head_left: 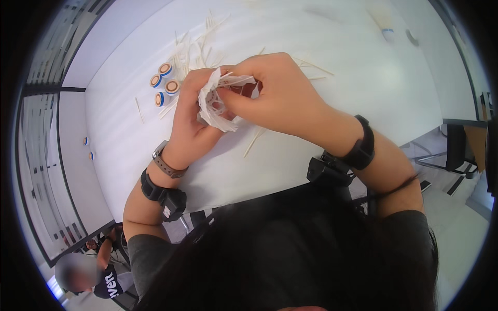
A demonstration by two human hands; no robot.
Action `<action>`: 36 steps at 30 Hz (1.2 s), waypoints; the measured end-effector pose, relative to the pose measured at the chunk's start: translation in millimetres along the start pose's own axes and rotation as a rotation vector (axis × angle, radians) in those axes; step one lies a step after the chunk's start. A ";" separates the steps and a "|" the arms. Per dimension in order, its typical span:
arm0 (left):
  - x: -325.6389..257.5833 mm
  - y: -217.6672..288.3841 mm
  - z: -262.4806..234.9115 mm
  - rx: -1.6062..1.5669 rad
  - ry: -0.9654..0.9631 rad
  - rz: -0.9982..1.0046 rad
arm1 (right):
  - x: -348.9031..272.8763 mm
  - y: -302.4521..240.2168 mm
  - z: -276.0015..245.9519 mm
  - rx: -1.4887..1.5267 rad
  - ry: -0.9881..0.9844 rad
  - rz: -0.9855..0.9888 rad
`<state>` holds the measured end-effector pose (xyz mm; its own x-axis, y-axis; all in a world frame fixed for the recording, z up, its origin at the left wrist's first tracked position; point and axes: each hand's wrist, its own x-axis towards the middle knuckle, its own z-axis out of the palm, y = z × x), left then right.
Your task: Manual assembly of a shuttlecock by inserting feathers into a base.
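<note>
Above the table I hold a feather shuttlecock [220, 122], its ragged white feather skirt facing up toward me. My left hand [189, 116] is wrapped round the outside of the skirt. My right hand [282, 93] pinches at its rim, thumb reaching inside among the feather shafts. The base of this shuttlecock is hidden by my hands. Just left of my left hand stand several round shuttlecock cork bases [171, 86] with blue and white bands, their tan tops showing rings.
Loose feathers and stripped shafts [202, 44] lie in a heap behind the bases. Single shafts [254, 141] are scattered on the white table [270, 171]. A whole shuttlecock [385, 28] lies at the far right. Another person [106, 274] sits at the lower left.
</note>
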<state>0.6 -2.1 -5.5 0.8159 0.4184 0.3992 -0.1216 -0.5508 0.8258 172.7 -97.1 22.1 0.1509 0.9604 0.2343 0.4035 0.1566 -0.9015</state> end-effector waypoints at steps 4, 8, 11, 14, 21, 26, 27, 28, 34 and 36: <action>0.2 1.5 0.3 0.081 -0.023 0.006 | -0.8 -1.6 -0.4 -0.072 0.013 -0.054; -0.1 3.1 0.0 0.113 -0.026 -0.017 | -0.4 -0.9 -0.5 -0.099 0.023 -0.074; -1.2 4.6 2.8 0.039 -0.027 -0.051 | 0.5 -3.5 -6.9 -0.164 -0.062 -0.085; -0.4 5.7 3.8 -0.030 -0.029 -0.068 | 0.9 -1.9 -5.7 -0.126 -0.065 -0.089; 1.0 7.0 4.1 -0.025 -0.067 -0.124 | -1.0 0.4 0.6 -0.226 -0.007 -0.144; 3.2 5.4 6.9 0.083 -0.043 -0.041 | -2.2 3.0 7.7 -0.277 0.062 -0.170; 3.7 7.4 6.2 0.085 -0.042 -0.041 | -2.1 3.2 9.5 -0.277 0.061 -0.172; 4.6 10.3 6.1 0.146 -0.051 -0.062 | -2.8 3.4 11.0 -0.279 0.083 -0.168; 3.1 7.8 7.1 0.151 -0.064 -0.089 | -1.5 6.3 17.4 -0.284 0.131 -0.192; 2.2 5.9 8.2 0.113 -0.037 -0.097 | -1.7 4.8 16.8 -0.271 0.139 -0.188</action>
<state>6.3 -10.4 -3.0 0.8411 0.4483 0.3028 0.0218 -0.5873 0.8091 159.2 -94.1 11.3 0.1653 0.8772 0.4507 0.6574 0.2427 -0.7134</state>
